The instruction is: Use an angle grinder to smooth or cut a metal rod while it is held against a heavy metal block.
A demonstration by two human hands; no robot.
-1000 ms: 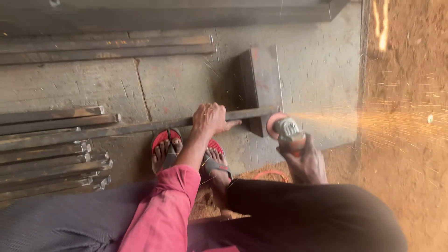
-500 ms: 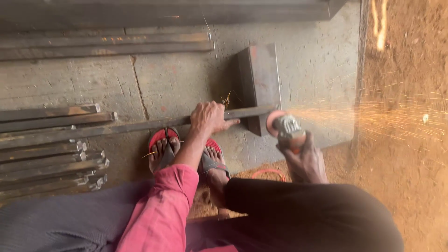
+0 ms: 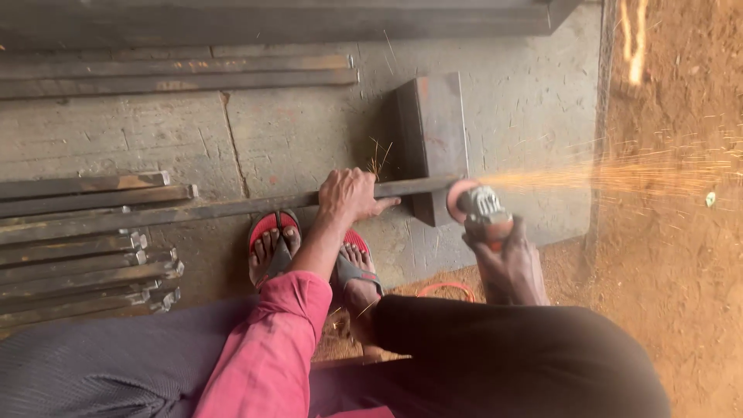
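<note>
My left hand (image 3: 350,195) presses down on a long dark steel bar (image 3: 209,210) that lies across the concrete slab and rests on a heavy steel block (image 3: 432,135). My right hand (image 3: 507,267) grips an angle grinder (image 3: 481,209); its red disc touches the bar's right end beside the block. Sparks (image 3: 619,174) stream off to the right over the dirt. My two feet in red sandals (image 3: 272,240) stand just below the bar.
Several cut steel bars (image 3: 85,259) lie stacked at the left. Two long bars (image 3: 178,73) lie along the far side, with a large steel section (image 3: 294,19) behind them. An orange cable (image 3: 441,288) loops by my feet. Reddish dirt (image 3: 681,294) lies right of the slab edge.
The sparks keep streaming right. My hands, the bar and the grinder stay in the same place; the view has shifted only slightly.
</note>
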